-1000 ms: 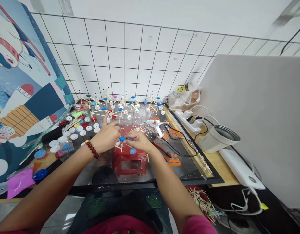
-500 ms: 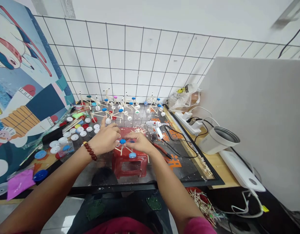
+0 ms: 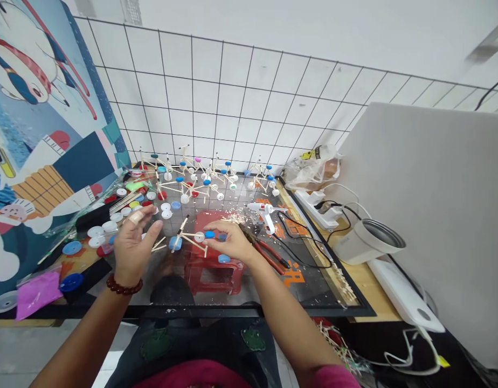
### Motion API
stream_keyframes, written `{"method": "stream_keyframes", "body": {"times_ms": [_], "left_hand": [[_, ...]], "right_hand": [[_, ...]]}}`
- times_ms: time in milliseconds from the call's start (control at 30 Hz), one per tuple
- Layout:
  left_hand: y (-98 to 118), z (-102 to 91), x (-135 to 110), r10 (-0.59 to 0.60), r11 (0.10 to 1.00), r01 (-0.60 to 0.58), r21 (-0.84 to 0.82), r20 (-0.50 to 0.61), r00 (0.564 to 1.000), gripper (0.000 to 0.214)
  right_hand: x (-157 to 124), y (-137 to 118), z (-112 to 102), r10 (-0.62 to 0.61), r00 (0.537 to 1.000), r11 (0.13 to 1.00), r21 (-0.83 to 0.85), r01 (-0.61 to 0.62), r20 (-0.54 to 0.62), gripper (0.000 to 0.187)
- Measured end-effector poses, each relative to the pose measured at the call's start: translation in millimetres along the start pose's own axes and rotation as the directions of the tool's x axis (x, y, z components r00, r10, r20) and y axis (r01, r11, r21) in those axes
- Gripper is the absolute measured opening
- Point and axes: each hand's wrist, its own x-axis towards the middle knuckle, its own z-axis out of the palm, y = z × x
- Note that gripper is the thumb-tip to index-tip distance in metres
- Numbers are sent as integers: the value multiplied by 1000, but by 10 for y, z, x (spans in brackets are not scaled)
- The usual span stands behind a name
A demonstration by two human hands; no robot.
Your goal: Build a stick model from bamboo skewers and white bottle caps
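My right hand [image 3: 230,241] pinches a small bicycle model made of sticks and bottle caps [image 3: 188,235] near its blue cap seat. A blue cap wheel [image 3: 175,243] is at the model's front and a white cap sits nearer my fingers. Above the loose bottle caps on the left, my left hand [image 3: 135,245] holds nothing, its thumb apart from the fingers. Several similar stick models [image 3: 207,183] stand along the back of the glass tabletop. Under the glass shows a red stool [image 3: 214,276].
White, blue and red bottle caps [image 3: 96,231] lie loose at the left. Right of my right hand are red-handled pliers [image 3: 269,257] and a white glue gun [image 3: 265,212] with a cord. A power strip [image 3: 317,209] and a white cylindrical container [image 3: 366,242] line the right edge.
My left hand has let go of the model and moved left, its fingers opening. The model now shows more fully in my right hand, which stays nearly in place. The view has shifted slightly.
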Motion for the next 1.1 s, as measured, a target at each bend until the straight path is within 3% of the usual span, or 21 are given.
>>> {"method": "stream_keyframes", "body": {"times_ms": [67, 167, 333, 533, 733, 833, 1000, 1100], "left_hand": [[-107, 45, -65, -154, 973, 143, -179, -50, 987, 49], [-170, 89, -130, -293, 903, 282, -325, 15, 956, 56], [-169, 92, -194, -342, 884, 367, -288, 134, 930, 65], [-156, 120, -250, -226, 970, 241, -27, 265, 938, 79], [-207, 152, -297, -98, 990, 60, 125, 330, 939, 78], [-209, 163, -304, -98, 989, 49, 143, 358, 929, 77], [-241, 179, -310, -127, 987, 84, 136, 347, 929, 71], [-259, 178, -314, -106, 988, 63, 140, 328, 939, 70]], "right_hand": [[7, 5, 16, -19, 1000, 1000, 12, 19, 5, 22], [18, 20, 27, -26, 999, 999, 25, 26, 19, 18], [16, 42, 34, -10, 1000, 999, 44, 9, 24, 18], [-8, 43, 6, 114, 993, 993, 41, -115, 9, 43], [9, 79, 38, 8, 1000, 1000, -1, -8, -6, 20], [8, 99, 49, 11, 1000, 1000, 12, -11, 1, 21], [-4, 87, -112, 101, 993, 995, -17, -100, 67, 60], [-9, 40, -256, 55, 996, 997, -63, -51, 64, 51]]}}
